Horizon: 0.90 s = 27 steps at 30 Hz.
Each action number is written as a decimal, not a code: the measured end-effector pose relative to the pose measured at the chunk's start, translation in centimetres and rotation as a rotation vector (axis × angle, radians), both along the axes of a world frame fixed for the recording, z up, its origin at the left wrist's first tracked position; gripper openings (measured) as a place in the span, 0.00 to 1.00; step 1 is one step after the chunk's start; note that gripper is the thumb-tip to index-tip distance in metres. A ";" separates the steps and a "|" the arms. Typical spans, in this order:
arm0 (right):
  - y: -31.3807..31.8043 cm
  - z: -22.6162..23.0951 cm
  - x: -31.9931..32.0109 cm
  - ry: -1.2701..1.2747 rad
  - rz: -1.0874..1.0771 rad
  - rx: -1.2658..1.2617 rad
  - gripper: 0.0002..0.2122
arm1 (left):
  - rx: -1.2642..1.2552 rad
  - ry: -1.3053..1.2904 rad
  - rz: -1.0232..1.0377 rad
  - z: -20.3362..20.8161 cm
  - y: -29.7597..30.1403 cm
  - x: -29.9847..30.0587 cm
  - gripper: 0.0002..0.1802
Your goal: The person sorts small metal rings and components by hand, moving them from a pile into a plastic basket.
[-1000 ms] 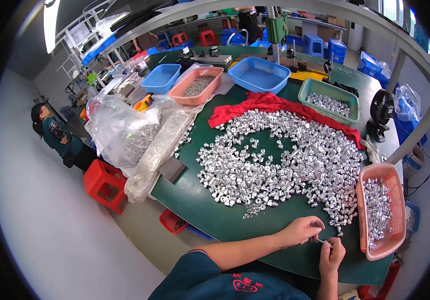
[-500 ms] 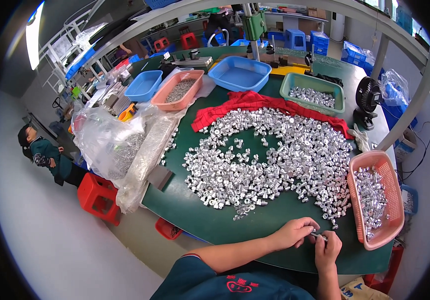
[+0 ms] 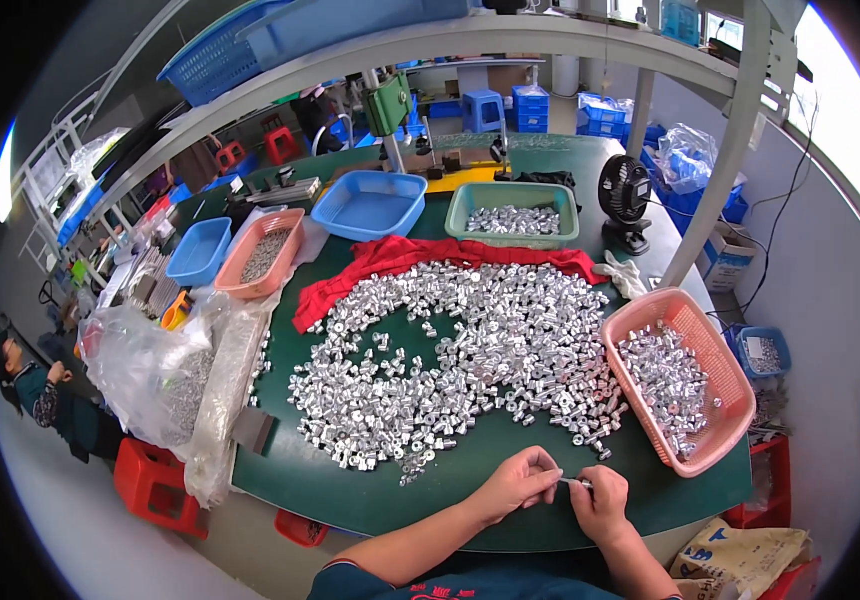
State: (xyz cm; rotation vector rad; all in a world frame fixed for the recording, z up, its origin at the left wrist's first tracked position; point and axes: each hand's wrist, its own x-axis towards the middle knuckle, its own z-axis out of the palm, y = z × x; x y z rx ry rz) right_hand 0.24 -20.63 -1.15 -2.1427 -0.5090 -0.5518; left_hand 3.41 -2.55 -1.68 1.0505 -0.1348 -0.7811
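The green table (image 3: 665,503) bears a pile of metal parts (image 3: 490,340). On the pile's near side, the left hand (image 3: 517,483) and right hand (image 3: 602,505) appear to pinch a small piece (image 3: 576,481) between fingertips (its details are too tiny to tell); a light, steady grip should serve best.

We wear a dark teal shirt (image 3: 520,577); its short left sleeve (image 3: 334,583) ends well back from our bare left hand (image 3: 522,481). Below that hand, small red printed marks (image 3: 440,593) cross our chest. Our right hand (image 3: 602,502) is bare too.
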 end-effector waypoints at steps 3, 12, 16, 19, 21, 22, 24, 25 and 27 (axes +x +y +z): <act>-0.1 0.1 -0.1 0.102 -0.041 0.055 0.05 | -0.036 -0.124 0.085 -0.2 -0.2 -0.4 0.09; -1.3 -1.1 -0.7 0.540 -0.103 0.372 0.10 | 0.208 -0.524 0.155 0.1 -1.1 -0.7 0.12; -1.6 -2.0 -0.5 0.524 -0.020 0.389 0.09 | 0.209 -0.493 0.123 0.9 -0.7 -0.5 0.11; -1.3 -2.2 -0.5 0.347 -0.037 0.168 0.07 | 0.088 -0.380 0.116 -0.7 -1.0 -0.3 0.11; -0.7 -1.5 -0.2 0.017 -0.047 -0.036 0.05 | 0.014 -0.309 0.126 -1.1 -1.3 -0.1 0.10; -0.7 -1.4 -0.1 0.024 -0.046 -0.038 0.05 | 0.007 -0.286 0.123 -1.3 -1.3 0.2 0.10; -0.7 -1.1 -0.6 0.171 -0.033 0.025 0.05 | -0.004 -0.233 0.119 -0.9 -1.2 0.0 0.10; -0.5 -0.8 -0.6 0.181 -0.032 0.024 0.05 | -0.004 -0.223 0.120 -0.9 -1.2 -0.2 0.10; -0.1 -0.2 -0.2 -0.028 -0.014 -0.089 0.05 | 0.077 -0.325 0.155 -0.8 -1.2 -0.1 0.15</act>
